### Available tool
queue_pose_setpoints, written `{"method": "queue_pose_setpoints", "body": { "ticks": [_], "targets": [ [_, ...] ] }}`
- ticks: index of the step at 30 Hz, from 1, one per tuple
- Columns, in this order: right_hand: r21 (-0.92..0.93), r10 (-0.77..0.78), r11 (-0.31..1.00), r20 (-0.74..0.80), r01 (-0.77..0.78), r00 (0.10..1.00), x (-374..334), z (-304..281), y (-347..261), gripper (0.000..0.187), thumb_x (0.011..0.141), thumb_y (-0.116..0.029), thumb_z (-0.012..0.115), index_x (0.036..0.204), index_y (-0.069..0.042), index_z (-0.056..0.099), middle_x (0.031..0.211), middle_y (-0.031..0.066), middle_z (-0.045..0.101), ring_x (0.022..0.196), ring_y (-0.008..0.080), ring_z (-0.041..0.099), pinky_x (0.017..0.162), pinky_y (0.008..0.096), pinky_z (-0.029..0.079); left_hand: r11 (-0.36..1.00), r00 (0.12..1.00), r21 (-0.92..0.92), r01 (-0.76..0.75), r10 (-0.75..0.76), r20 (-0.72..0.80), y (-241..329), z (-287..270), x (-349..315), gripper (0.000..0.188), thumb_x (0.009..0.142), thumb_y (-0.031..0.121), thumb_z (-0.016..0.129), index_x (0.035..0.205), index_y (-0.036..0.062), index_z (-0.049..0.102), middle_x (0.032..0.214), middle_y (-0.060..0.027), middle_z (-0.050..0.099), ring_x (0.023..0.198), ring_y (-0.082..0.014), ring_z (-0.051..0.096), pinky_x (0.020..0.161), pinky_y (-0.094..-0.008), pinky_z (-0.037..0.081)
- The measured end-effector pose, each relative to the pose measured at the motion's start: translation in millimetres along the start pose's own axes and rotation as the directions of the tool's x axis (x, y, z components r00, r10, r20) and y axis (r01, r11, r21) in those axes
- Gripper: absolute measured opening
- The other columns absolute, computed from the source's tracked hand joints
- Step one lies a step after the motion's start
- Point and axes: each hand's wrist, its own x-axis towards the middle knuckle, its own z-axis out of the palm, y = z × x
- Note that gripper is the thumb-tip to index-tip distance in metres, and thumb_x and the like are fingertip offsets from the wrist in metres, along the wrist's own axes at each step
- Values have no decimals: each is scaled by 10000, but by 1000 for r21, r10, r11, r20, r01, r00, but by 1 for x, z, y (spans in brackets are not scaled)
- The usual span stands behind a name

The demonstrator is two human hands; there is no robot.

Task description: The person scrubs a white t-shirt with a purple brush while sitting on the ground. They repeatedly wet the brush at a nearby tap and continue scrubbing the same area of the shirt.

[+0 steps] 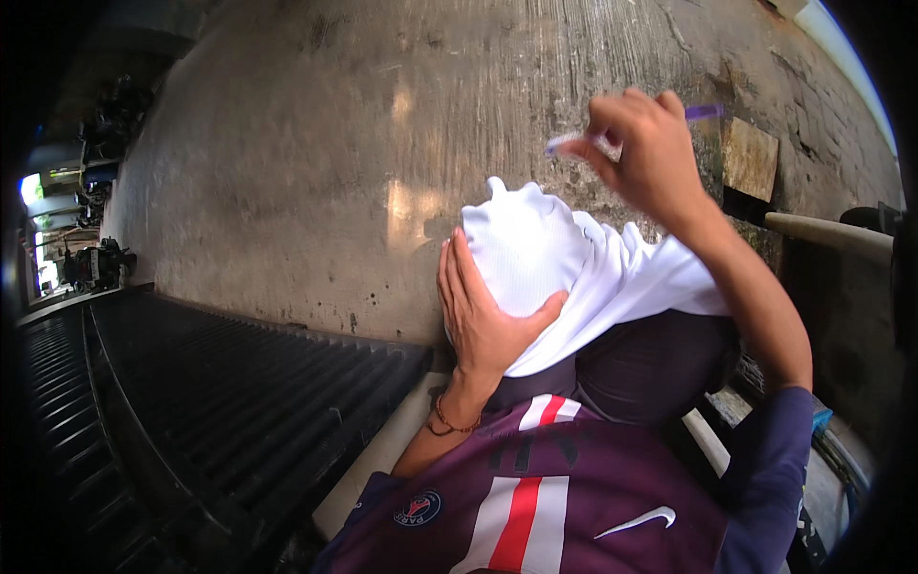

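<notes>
A white ribbed cloth (524, 251) lies over my lap, part of it drawn into a taut, round face with a puckered edge. Whatever holds it in that shape is hidden underneath. My left hand (486, 323) grips the round part from its left side, thumb on the near edge and fingers along the far side. Raised above and right of the cloth, my right hand (643, 143) is closed on a slim purple stick-like tool (706, 112). Its other end, pale and blurred, sticks out past my thumb, apart from the cloth. The loose cloth trails right over my dark-clad leg.
Worn concrete ground (316, 163) stretches ahead. A black ribbed metal shutter or gate (239, 411) stands close on my left. Motorbikes (100, 263) are parked at the far left. A square slab (751, 158) and a pale pole (827, 237) are on the right.
</notes>
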Motion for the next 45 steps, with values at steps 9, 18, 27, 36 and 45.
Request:
{"method": "queue_pose_setpoints", "body": {
  "ticks": [9, 18, 27, 36, 45],
  "targets": [
    [-54, -102, 992, 164, 112, 981, -14, 12, -35, 222, 832, -346, 873, 877, -174, 740, 854, -14, 738, 941, 208, 697, 879, 385, 445, 1000, 1000, 26, 12, -11, -15, -3, 5, 2, 1451, 688, 593, 1001, 1702, -122, 247, 1625, -408, 427, 1531, -555, 426, 1268, -620, 363],
    [-39, -20, 999, 296, 33, 955, -4, 6, -32, 188, 855, -335, 857, 956, -189, 796, 916, -7, 803, 891, 197, 727, 896, 407, 465, 999, 1000, 35, 9, -9, -6, 0, 3, 0, 1458, 696, 585, 1002, 1700, -133, 227, 1632, -410, 418, 1534, -555, 418, 1285, -611, 346],
    [77, -121, 991, 170, 109, 978, -29, 15, -49, 239, 783, -374, 866, 889, -188, 758, 811, -19, 741, 906, 203, 723, 888, 424, 465, 1000, 1000, 4, 2, -2, -5, 3, 1, 3, 1444, 689, 538, 1011, 1704, -128, 230, 1611, -398, 444, 1536, -545, 422, 1281, -606, 356],
    [96, -220, 975, 288, 201, 932, -39, 10, -69, 250, 890, -419, 839, 908, -172, 804, 793, 17, 770, 864, 236, 746, 894, 425, 477, 999, 999, -13, -41, 41, -7, -2, 0, -8, 1447, 701, 574, 999, 1696, -144, 231, 1609, -419, 428, 1529, -548, 426, 1270, -604, 361],
    [88, -147, 989, 386, 122, 911, -19, 19, -67, 215, 877, -375, 820, 971, -182, 833, 791, 28, 774, 878, 225, 767, 892, 413, 471, 1000, 1000, 20, 23, -23, 3, -4, 3, -5, 1459, 708, 596, 993, 1698, -146, 219, 1624, -420, 412, 1533, -559, 413, 1283, -618, 343]
  ]
}}
